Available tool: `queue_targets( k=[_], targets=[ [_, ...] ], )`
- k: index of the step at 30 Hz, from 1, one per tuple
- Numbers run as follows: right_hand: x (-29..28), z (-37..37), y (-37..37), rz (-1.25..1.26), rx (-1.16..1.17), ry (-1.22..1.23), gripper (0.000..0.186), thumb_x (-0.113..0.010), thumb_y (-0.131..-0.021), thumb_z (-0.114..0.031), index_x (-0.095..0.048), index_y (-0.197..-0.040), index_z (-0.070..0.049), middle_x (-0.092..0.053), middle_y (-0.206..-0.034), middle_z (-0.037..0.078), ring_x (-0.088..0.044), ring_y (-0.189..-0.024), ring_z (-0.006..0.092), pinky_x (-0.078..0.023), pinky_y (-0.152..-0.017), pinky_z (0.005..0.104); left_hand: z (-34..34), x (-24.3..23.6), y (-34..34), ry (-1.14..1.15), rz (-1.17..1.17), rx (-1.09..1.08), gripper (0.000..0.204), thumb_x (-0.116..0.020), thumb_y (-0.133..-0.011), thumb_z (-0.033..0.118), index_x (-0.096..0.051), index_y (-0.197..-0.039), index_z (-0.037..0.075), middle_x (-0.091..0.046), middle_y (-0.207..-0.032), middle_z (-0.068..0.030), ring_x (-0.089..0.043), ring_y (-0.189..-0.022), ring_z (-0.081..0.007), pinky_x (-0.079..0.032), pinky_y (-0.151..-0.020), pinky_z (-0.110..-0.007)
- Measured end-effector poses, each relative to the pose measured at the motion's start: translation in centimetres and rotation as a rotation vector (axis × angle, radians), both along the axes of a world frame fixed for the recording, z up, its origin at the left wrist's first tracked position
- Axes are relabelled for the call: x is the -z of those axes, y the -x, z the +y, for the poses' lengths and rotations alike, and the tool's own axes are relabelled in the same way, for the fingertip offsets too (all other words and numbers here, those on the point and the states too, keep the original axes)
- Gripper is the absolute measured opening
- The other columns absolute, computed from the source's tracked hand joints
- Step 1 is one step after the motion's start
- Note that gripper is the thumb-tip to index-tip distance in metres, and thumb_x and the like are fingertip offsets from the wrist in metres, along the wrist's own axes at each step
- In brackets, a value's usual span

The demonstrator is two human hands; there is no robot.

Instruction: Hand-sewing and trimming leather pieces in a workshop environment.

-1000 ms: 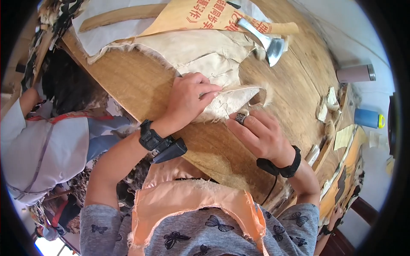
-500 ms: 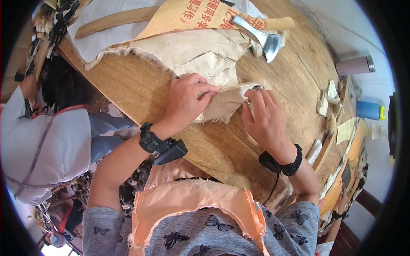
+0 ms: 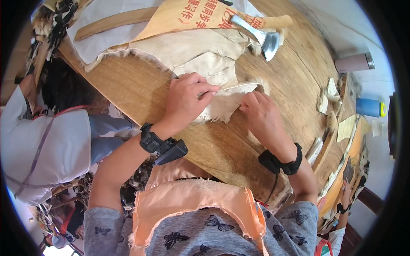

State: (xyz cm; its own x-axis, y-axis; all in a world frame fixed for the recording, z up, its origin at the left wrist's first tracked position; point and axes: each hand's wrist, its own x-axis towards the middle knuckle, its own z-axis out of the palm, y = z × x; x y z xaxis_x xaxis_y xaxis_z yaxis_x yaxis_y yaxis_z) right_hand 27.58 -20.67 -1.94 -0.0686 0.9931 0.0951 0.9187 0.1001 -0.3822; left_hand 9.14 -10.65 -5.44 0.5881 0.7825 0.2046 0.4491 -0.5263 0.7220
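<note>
A cream-coloured animal hide (image 3: pixel 192 47) with fur along its edges lies across the wooden table. Its near part is folded over, forming a ridge between my hands. My left hand (image 3: pixel 188 98) is closed in a pinch on that ridge, thumb and forefinger pressed together. Just right of the hide's near flap, my right hand (image 3: pixel 262 117) has its fingertips together. A thin dark sliver shows at those fingertips, too small to name. Beyond my right hand, a tuft of fur sticks out at the fold's right end.
An axe-like tool with a shiny flared blade (image 3: pixel 270 45) lies beyond the hide, beside printed orange paper (image 3: pixel 171 21) and a curved wooden strip (image 3: pixel 115 22). A pink tumbler (image 3: pixel 352 63) and blue bottle (image 3: pixel 368 107) are at right. One co-worker (image 3: pixel 51 149) is at left; another's hand (image 3: pixel 346 194) shows lower right.
My right hand has moved slightly nearer and left, off the fold's right end, uncovering the fur there. My left hand keeps its pinch. The co-worker's hand at lower right has moved farther up.
</note>
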Motion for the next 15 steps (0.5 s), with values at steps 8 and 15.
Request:
queue_targets(
  k=[8, 15],
  targets=[
    [-2.2, -1.0, 0.1, 0.138, -0.073, -0.004, 0.008, -0.06, -0.071, -0.001, -0.057, -0.078, -0.003, -0.05, -0.072, 0.011, -0.053, -0.071, 0.0297, -0.044, -0.061, 0.0402, -0.1, -0.1, 0.0, -0.051, 0.003, 0.009, 0.009, -0.067, -0.074, 0.016, -0.072, -0.08, 0.019, -0.058, -0.078, 0.0024, -0.056, -0.081, -0.0172, -0.04, -0.071, -0.034],
    [-2.0, -0.8, 0.1, 0.209, -0.058, -0.067, 0.01, -0.063, -0.073, -0.002, -0.06, -0.083, -0.005, -0.048, -0.071, 0.01, -0.052, -0.069, 0.0293, -0.043, -0.06, 0.0393, -0.2, -0.1, -0.1, -0.064, 0.018, 0.003, 0.01, -0.067, -0.074, 0.015, -0.072, -0.081, 0.018, -0.058, -0.078, 0.0014, -0.055, -0.08, -0.0186, -0.04, -0.071, -0.035]
  ],
)
